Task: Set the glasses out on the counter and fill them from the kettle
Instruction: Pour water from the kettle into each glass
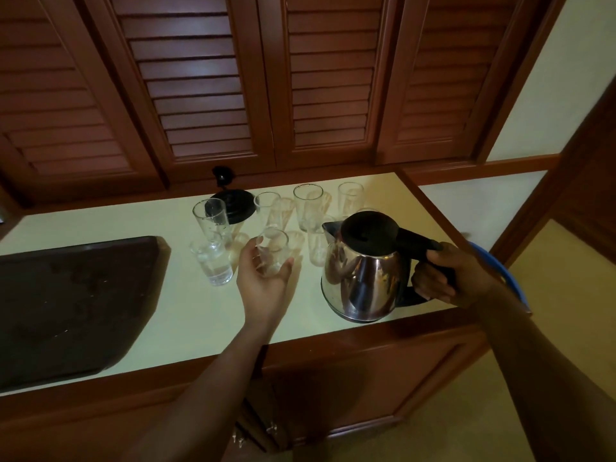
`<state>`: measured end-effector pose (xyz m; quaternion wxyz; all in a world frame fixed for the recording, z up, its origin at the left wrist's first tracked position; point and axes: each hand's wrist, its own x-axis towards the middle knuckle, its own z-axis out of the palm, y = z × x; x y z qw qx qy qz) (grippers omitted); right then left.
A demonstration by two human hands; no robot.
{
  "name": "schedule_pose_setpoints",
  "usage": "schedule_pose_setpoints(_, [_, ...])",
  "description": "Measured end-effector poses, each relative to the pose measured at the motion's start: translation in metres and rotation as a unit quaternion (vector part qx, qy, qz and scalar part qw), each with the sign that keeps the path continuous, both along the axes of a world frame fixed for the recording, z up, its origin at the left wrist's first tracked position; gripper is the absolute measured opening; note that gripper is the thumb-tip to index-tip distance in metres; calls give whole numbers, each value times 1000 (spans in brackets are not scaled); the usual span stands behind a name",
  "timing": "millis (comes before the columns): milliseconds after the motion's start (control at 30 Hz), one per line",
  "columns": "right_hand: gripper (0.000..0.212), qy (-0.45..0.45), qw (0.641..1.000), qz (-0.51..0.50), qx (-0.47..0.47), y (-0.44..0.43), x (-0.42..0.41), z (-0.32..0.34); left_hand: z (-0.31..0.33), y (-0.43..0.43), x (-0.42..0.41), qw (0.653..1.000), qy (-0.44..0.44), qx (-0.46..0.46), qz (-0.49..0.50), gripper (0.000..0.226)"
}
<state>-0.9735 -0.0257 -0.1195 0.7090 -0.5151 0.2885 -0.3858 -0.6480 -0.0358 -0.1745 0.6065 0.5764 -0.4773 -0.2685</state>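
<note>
Right hand (446, 275) gripping the steel kettle (363, 271) by its handle at the counter's (200, 311) front edge, left hand (263, 278) curled round a short glass (271, 251) just beside it; risk of spilling or knocking the crowded glasses (308, 206) behind when tilting.

Nothing readable is to be found here tbh, with no text, label, brand or number made out on the kettle (363, 281), the glasses (308, 208), the dark tray (66, 305) or the bench (200, 321).
</note>
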Motion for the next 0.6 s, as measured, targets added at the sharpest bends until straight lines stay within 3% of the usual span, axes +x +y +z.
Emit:
schedule_pose_setpoints(400, [51, 0, 1000, -20, -15, 3, 4, 3, 1, 38, -3, 997, -57, -36, -47, 66])
schedule_pose_setpoints(600, [50, -2, 998, -55, -18, 4, 4, 21, 3, 40, -4, 995, -82, -47, -20, 65])
